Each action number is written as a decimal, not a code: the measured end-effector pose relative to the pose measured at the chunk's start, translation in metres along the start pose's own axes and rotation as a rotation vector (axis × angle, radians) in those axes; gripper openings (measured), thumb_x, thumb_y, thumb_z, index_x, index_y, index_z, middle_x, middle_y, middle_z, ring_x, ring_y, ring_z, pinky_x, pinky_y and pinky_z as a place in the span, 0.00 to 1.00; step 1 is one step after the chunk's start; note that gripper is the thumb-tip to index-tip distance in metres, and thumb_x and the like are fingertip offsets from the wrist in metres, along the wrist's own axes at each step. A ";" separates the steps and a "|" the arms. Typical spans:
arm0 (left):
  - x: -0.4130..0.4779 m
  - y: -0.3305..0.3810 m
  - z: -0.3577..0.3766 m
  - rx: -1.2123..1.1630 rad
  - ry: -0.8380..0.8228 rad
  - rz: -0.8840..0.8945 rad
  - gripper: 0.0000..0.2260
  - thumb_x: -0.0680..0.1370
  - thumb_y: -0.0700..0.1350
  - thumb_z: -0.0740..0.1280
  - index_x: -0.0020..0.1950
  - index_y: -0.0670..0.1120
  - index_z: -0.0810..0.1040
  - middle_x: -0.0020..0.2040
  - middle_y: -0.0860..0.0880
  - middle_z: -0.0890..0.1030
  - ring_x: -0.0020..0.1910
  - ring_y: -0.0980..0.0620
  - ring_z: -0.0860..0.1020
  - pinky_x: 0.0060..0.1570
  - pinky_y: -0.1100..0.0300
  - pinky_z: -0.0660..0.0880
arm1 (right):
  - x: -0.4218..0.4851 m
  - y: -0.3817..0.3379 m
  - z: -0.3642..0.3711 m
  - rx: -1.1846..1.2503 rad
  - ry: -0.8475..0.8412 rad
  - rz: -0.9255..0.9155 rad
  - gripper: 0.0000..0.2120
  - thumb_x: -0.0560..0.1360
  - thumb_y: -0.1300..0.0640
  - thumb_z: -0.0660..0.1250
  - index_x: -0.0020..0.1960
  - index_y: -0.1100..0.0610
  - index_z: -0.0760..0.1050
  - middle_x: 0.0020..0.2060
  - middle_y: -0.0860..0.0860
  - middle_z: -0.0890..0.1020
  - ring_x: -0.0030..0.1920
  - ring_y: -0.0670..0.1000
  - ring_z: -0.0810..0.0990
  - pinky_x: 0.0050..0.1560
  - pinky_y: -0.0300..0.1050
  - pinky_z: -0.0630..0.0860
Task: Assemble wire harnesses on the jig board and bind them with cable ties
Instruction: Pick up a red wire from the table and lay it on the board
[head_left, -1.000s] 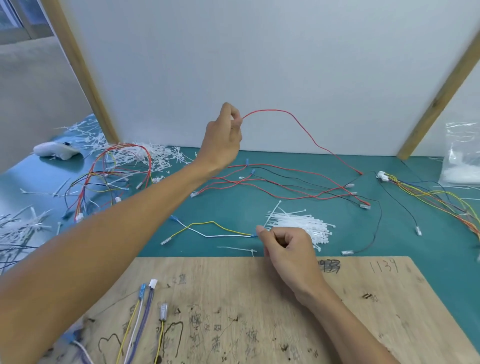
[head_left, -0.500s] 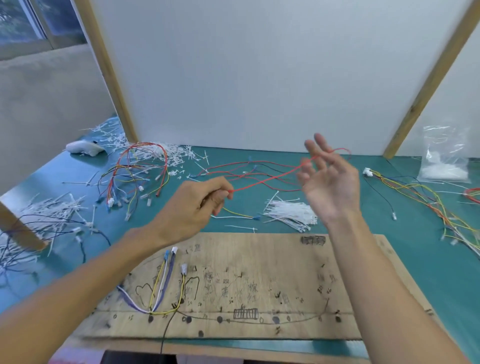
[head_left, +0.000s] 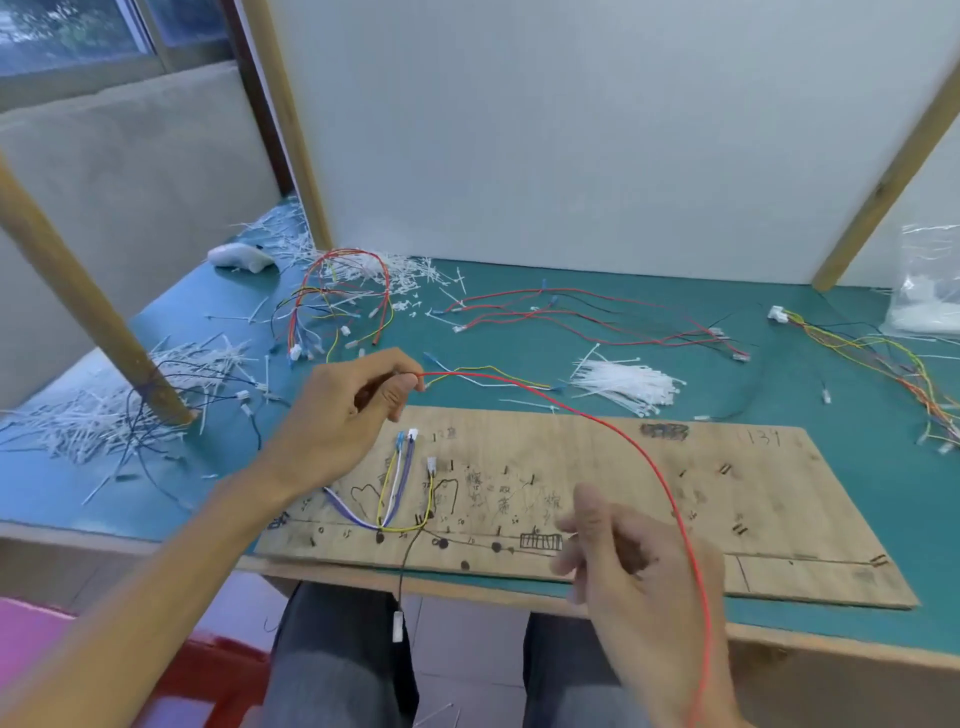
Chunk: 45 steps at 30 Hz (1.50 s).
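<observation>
We note the left hand (head_left: 353, 410) pinching one end of a thin red wire (head_left: 595, 415) above the marked plywood jig board (head_left: 727, 493) on the teal worktop (head_left: 519, 343). The wire arcs rightward past the blurred right hand (head_left: 623, 566); we cannot tell whether that hand grips it.

The thin red wire (head_left: 597, 419) pinched in the fingers (head_left: 400, 387) of the left hand (head_left: 353, 415) has smooth, slightly glossy plastic insulation. Below those fingers, the flat brown plywood jig board (head_left: 727, 493) is matt and rough, stained with dark ink. Beyond the fingertips, the white cable ties (head_left: 623, 384) are shiny plastic on the matt, smooth teal table cover (head_left: 519, 338).
</observation>
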<state>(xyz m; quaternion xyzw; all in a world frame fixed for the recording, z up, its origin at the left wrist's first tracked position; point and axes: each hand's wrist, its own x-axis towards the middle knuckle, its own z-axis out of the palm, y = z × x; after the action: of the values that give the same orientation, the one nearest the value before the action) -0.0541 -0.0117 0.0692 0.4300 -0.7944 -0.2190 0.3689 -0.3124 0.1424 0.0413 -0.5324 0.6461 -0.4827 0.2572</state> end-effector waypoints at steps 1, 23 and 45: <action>-0.005 0.002 0.000 0.000 -0.025 -0.003 0.07 0.85 0.50 0.64 0.51 0.53 0.81 0.34 0.50 0.78 0.29 0.56 0.70 0.32 0.63 0.66 | -0.010 -0.006 0.007 0.181 -0.258 0.083 0.29 0.75 0.23 0.60 0.47 0.45 0.86 0.36 0.50 0.87 0.30 0.48 0.83 0.36 0.47 0.78; -0.087 -0.006 -0.045 0.114 -0.243 -0.031 0.05 0.82 0.42 0.70 0.50 0.48 0.86 0.38 0.55 0.84 0.39 0.54 0.81 0.42 0.67 0.71 | 0.030 -0.013 0.033 -0.279 -0.598 -0.434 0.23 0.83 0.36 0.56 0.41 0.48 0.79 0.27 0.50 0.75 0.29 0.51 0.69 0.33 0.48 0.69; -0.101 -0.079 -0.059 0.233 0.004 -0.400 0.12 0.72 0.38 0.80 0.44 0.57 0.89 0.36 0.63 0.84 0.42 0.59 0.82 0.43 0.67 0.73 | 0.005 0.022 0.060 -0.318 -0.388 -0.372 0.02 0.79 0.47 0.72 0.50 0.41 0.83 0.31 0.39 0.80 0.36 0.46 0.78 0.37 0.48 0.77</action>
<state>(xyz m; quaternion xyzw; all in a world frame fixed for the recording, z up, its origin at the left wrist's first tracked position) 0.0687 0.0295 0.0134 0.6191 -0.7126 -0.1935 0.2675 -0.2730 0.1166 -0.0017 -0.7571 0.5440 -0.3038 0.1963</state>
